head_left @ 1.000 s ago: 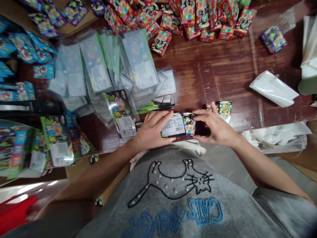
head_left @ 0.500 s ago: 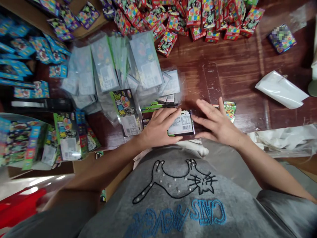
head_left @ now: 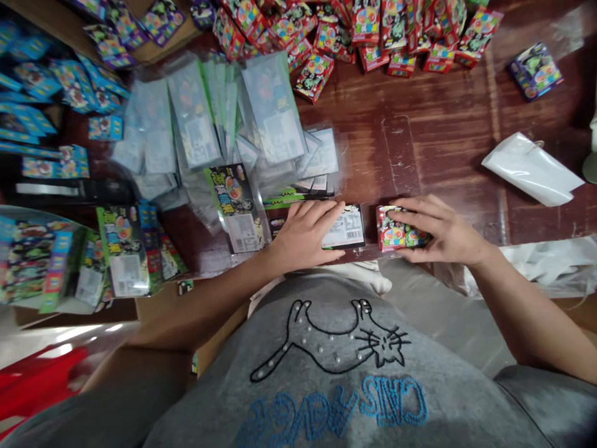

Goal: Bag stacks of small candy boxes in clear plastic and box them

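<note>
My left hand lies flat, fingers stretched out, over a printed plastic pouch at the table's near edge. The pouch's white barcode label shows to the right of my fingers. With its fingers and thumb, my right hand grips a small red-and-green printed box just right of the pouch. A narrow gap parts the box from the pouch. Left of my left hand, another pouch lies with its printed front and label facing up.
Clear pouches are heaped at the left middle. Red boxes pile along the back, blue boxes at far left. A purple box and a white plastic sheet lie to the right.
My right hand has moved off the pouch's right end, a little to the right, and has taken hold of the small box. My left hand stays on the pouch.
</note>
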{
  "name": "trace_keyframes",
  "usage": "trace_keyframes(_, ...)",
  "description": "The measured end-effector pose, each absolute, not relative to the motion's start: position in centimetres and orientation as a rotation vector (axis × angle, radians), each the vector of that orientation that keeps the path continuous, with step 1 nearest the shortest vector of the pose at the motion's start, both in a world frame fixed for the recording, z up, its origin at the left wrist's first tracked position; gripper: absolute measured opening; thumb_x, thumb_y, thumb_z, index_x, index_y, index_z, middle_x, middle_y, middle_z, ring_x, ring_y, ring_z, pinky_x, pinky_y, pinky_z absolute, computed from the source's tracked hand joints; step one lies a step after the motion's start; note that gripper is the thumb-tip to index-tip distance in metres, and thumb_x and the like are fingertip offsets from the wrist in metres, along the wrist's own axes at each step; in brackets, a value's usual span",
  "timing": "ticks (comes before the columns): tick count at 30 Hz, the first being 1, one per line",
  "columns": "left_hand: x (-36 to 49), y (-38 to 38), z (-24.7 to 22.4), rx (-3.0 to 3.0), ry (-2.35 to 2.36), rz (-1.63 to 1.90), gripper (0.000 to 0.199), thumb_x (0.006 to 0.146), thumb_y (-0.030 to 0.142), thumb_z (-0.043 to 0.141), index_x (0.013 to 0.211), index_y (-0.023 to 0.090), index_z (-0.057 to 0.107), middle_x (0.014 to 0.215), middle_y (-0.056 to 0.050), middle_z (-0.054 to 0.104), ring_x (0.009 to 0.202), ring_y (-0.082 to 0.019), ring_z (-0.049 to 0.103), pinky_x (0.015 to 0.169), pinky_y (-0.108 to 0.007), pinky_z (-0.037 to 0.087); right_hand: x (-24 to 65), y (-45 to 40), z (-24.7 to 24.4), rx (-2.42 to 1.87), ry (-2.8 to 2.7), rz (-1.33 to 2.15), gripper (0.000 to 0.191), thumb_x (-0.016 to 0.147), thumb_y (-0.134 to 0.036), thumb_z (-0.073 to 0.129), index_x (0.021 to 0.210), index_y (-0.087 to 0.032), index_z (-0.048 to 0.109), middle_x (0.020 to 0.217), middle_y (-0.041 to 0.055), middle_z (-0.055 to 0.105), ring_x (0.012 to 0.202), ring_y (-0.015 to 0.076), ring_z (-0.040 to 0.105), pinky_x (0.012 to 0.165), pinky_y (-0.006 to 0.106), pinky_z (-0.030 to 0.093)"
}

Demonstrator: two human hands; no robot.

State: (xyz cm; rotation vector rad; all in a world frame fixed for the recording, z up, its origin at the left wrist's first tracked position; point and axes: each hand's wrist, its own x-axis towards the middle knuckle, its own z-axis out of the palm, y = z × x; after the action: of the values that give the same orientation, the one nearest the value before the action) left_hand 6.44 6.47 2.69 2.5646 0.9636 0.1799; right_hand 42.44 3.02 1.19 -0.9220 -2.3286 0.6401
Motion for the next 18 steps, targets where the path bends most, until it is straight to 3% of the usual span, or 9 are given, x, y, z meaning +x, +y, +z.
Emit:
trace_keyframes(5,6.2,6.7,2.6,2.529,0.884,0.235,0.093,0.088,0.056,0.082,0.164,0.017,0.044,0.154,-0.018,0.062,0.139,-0.036,0.06,0.122,-0.051,0.042,40.3,4.5,0.7,-0.772,-2.343,0.698,0.082,0.092,-0.046,0.085,0.165,-0.027,0.053,0.153,0.0157,0.068,0.134,0.0343,0.067,0.11,0.056,0.059)
trace_keyframes(12,6.9,6.3,1.5,2.498,1.039,0.229,0.1,0.084,0.053,0.088,0.165,0.016,0.044,0.154,-0.02,0.06,0.14,-0.04,0.057,0.12,-0.054,0.045,38.3,5.3,-1.2,-0.932,-2.373,0.665,0.074,0.097,-0.055,0.078,0.161,-0.025,0.058,0.161,0.0162,0.063,0.144,0.0376,0.061,0.119,0.062,0.054)
trace_keyframes(15,7.1,6.1,1.6,2.505,1.056,0.216,0.096,0.086,0.053,0.086,0.165,0.017,0.044,0.155,-0.018,0.06,0.14,-0.04,0.056,0.119,-0.053,0.045,37.9,4.8,-0.9,-0.912,-2.413,0.694,0.086,0.101,-0.057,0.072,0.174,-0.027,0.038,0.169,0.0171,0.053,0.153,0.0376,0.054,0.131,0.068,0.041)
trace_keyframes(18,7.0,6.3,1.7,2.51,1.071,0.198,0.096,0.087,0.054,0.085,0.166,0.02,0.042,0.154,-0.016,0.06,0.139,-0.039,0.056,0.12,-0.053,0.044,39.3,4.2,-0.2,-1.002,-2.426,0.728,0.115,0.094,-0.071,0.073,0.18,-0.03,0.01,0.183,0.0185,0.029,0.165,0.044,0.037,0.135,0.078,0.022)
